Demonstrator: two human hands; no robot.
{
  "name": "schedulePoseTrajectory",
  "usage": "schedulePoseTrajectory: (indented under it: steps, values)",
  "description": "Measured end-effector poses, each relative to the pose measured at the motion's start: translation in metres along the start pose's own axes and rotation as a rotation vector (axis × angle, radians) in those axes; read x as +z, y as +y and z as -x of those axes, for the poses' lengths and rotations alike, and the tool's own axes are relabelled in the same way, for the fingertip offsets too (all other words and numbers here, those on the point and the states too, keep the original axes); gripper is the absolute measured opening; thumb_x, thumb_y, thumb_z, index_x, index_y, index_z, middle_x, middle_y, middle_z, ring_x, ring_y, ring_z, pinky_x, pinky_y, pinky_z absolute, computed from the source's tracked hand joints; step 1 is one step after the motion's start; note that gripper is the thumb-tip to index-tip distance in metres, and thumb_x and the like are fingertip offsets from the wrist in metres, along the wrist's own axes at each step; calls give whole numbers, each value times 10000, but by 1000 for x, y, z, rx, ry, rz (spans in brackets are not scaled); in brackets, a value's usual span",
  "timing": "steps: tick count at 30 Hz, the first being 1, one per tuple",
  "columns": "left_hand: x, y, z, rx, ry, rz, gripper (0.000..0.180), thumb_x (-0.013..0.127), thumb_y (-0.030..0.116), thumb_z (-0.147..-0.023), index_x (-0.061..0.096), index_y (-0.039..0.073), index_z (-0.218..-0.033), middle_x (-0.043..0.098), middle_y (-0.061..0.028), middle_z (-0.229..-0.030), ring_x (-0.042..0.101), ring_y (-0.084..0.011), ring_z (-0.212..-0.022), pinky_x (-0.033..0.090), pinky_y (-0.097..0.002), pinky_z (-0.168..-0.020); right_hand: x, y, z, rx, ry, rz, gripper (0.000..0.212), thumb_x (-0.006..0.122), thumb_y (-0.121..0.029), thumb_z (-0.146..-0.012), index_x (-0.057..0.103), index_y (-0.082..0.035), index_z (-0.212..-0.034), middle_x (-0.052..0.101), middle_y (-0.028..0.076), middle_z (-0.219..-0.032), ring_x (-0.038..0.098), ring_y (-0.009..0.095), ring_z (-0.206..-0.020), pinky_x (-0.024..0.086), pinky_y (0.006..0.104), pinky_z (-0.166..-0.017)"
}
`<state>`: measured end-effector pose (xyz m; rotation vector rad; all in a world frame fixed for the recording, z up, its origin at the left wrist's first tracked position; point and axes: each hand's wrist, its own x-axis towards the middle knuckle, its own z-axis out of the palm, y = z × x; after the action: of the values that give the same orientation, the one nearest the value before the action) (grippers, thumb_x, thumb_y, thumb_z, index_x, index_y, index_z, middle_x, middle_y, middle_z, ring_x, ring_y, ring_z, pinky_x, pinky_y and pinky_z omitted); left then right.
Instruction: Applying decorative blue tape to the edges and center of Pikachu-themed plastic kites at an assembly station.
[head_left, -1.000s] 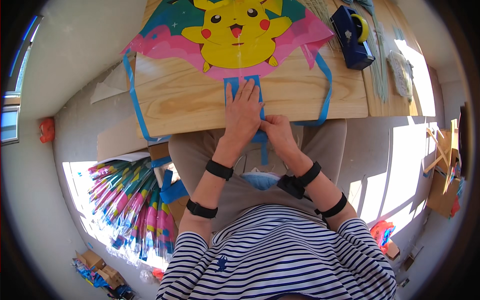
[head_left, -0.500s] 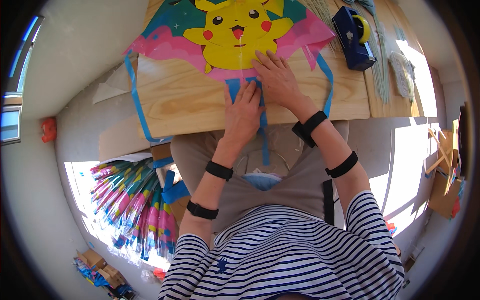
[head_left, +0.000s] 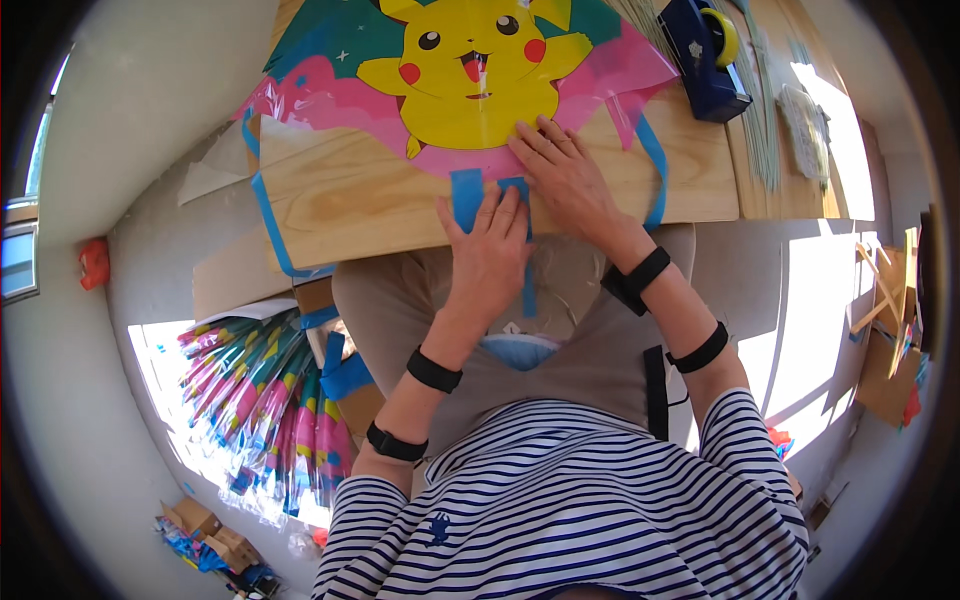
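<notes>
Along the near edge of the wooden table (head_left: 340, 200), I view two bare hands, palms down. On the middle of the table lies a glossy printed sheet (head_left: 480, 115), with a yellow cartoon figure on pink and teal; its upper part passes out of my view. Two short blue strips (head_left: 466, 195) extend from the sheet's lower border toward the table's near edge. The left hand (head_left: 485, 262), close to that edge, lies over the right-hand strip with fingers extended and the little finger splayed aside; I cannot make out its thumb. The right hand (head_left: 575, 190), on the table just beside it, rests flat with fingers loosely together, tips on the sheet's lower border. A narrow blue ribbon (head_left: 655, 180) curves over the table's right part, and another (head_left: 275, 225) hangs at its left side. Toward the table's far right I note a dark blue tape dispenser (head_left: 698, 75), thin pale-green sticks (head_left: 765, 140) and a clear packet (head_left: 802, 130). Left of the table, lower down, fans a pile of folded colourful sheets (head_left: 270, 400).
</notes>
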<state>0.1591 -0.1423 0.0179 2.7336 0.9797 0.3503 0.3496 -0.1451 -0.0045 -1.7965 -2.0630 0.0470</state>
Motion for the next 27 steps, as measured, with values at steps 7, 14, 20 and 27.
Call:
schedulePoseTrajectory:
  steps: [7, 14, 20, 27]
  values:
    - [-2, -2, -2, 24, 15, -7, 566, 763, 210, -787, 590, 42, -1299, 531, -85, -1423, 413, -249, -1403, 145, -773, -1066, 2, 1, -1, 31, 30, 3, 445, 582, -174, -949, 528, -82, -1381, 442, 115, -1516, 346, 354, -1436, 274, 554, -1156]
    - [13, -2, 7, 90, 74, -56, 557, 761, 169, -765, 605, 51, -1286, 546, -70, -1412, 467, -252, -1348, 160, -755, -1079, -16, -31, 34, 154, 172, -250, 321, 675, -100, -853, 641, -22, -1163, 641, 149, -1158, 605, 356, -1044, 505, 440, -904]
    - [18, -4, 4, 101, 138, -9, 459, 706, 97, -768, 650, 39, -1220, 599, -67, -1345, 525, -264, -1275, 169, -709, -1109, -3, -73, 101, 696, -39, -647, 316, 704, -88, -833, 653, 33, -1121, 680, 145, -1060, 664, 283, -829, 541, 364, -727]
    - [9, 1, 3, 56, 112, 28, 448, 661, 38, -768, 651, 39, -1217, 595, -71, -1350, 511, -264, -1289, 138, -707, -1119, 28, -69, 72, 1073, 136, -1725, 294, 718, -43, -822, 689, 2, -1111, 697, 64, -1054, 626, 146, -884, 460, 277, -848]
